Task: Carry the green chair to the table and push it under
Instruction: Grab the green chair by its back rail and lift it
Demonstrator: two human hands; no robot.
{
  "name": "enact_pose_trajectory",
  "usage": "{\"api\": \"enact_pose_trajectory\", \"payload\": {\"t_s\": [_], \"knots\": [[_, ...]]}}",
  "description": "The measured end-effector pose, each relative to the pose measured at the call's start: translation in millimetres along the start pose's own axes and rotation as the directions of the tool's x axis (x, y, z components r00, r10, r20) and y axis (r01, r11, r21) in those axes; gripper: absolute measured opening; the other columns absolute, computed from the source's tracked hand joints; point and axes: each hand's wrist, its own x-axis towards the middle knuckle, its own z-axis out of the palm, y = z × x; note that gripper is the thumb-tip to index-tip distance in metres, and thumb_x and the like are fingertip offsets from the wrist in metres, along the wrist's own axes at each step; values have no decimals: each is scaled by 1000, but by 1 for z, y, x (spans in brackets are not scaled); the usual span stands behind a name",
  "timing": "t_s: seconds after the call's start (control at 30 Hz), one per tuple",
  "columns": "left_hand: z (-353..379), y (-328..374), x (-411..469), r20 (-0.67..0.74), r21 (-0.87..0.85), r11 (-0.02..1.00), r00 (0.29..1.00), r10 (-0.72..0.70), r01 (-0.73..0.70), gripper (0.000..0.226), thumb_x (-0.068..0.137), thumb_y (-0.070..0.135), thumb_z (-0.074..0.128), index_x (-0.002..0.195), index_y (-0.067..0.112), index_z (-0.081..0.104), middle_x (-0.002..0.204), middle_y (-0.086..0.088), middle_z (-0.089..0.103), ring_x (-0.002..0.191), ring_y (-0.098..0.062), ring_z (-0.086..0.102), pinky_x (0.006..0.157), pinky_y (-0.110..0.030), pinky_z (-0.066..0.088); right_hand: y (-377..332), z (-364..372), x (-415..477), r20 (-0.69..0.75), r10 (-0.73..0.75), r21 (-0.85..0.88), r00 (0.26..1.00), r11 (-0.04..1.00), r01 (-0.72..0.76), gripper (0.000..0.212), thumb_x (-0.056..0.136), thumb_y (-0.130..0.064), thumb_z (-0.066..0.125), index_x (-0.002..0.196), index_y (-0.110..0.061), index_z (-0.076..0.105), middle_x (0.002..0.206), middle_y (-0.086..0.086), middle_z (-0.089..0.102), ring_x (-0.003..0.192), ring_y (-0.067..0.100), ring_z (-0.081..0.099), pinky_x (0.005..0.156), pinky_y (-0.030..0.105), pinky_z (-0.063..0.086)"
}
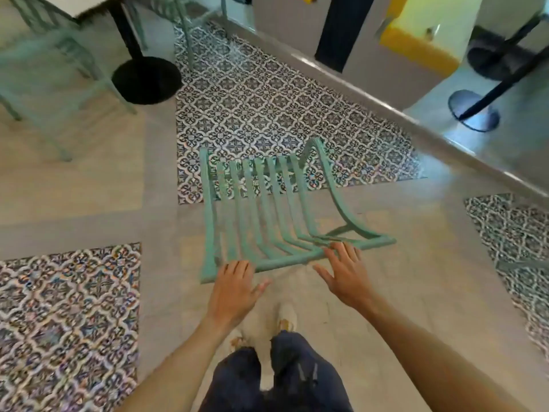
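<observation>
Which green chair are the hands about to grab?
The green chair right in front of the person, by the left hand and right hand. The other green chair stands far off, beside the table.

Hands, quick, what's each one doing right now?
Left hand: open, fingertips at the chair top rail, holding nothing.
Right hand: open, fingertips at the same rail, holding nothing.
</observation>
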Motion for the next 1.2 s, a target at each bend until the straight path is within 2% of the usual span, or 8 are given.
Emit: {"api": "enact_pose_trajectory", "payload": {"t_s": [0.13,0.23,0.3,0.47,0.6,0.77,1.1,1.2], "knots": [[19,6,-13,-55,48,998,998,-42,45,48,96,57,55,110,11,60,101,-8,59,94,-33,54,86,-45,39,23,14,-17,-34,-20,-18,999,1000,19,51,104,-57,47,116,-12,68,116,10,61,103,35,58,94,47,46],[33,8,-12,-99,46,994,991,-95,99,52,99,59,50,110,9,58,107,-7,56,98,-31,53,87,-46,39,34,33,-19,-14,-37,-41,999,999,37,55,107,-65,35,122,-18,60,118,4,53,105,29,54,97,44,41],[43,11,-9,-164,41,987,975,-147,156,53,100,60,48,107,8,56,110,-8,55,100,-30,50,89,-47,38,41,47,-19,-27,-29,-38,999,999,28,54,106,-68,38,122,-20,57,117,3,51,106,28,53,97,44,41],[55,23,-4,-312,23,970,924,-223,242,52,102,60,45,101,8,50,104,-11,56,91,-31,48,87,-46,35,47,68,-17,-135,-39,-20,990,999,36,52,106,-67,42,118,-18,56,117,7,52,105,33,53,95,46,41],[62,21,-2,-327,46,960,912,-247,277,54,102,64,43,100,10,48,101,-13,58,88,-34,52,85,-47,34,49,72,-13,-215,-40,28,976,999,47,52,107,-65,43,112,-16,60,112,7,54,102,32,54,91,45,41],[64,16,2,-313,59,962,920,-234,265,60,100,70,36,102,12,48,102,-11,55,89,-33,47,82,-48,31,52,74,-11,-273,-77,8,959,997,82,50,108,-61,42,111,-15,62,109,7,56,98,31,55,91,44,41],[83,11,6,-443,94,957,873,-206,274,64,97,74,39,99,11,46,96,-11,49,89,-30,40,83,-47,28,62,98,3,-373,-128,-38,919,992,123,56,104,-66,42,106,-12,59,104,11,60,92,32,54,89,45,38],[88,12,9,-498,131,952,849,-177,276,68,92,78,43,94,11,47,93,-10,47,87,-29,39,81,-46,29,62,104,6,-432,-133,-38,892,991,130,57,103,-67,39,104,-12,57,100,11,59,92,27,44,87,43,35]]}}
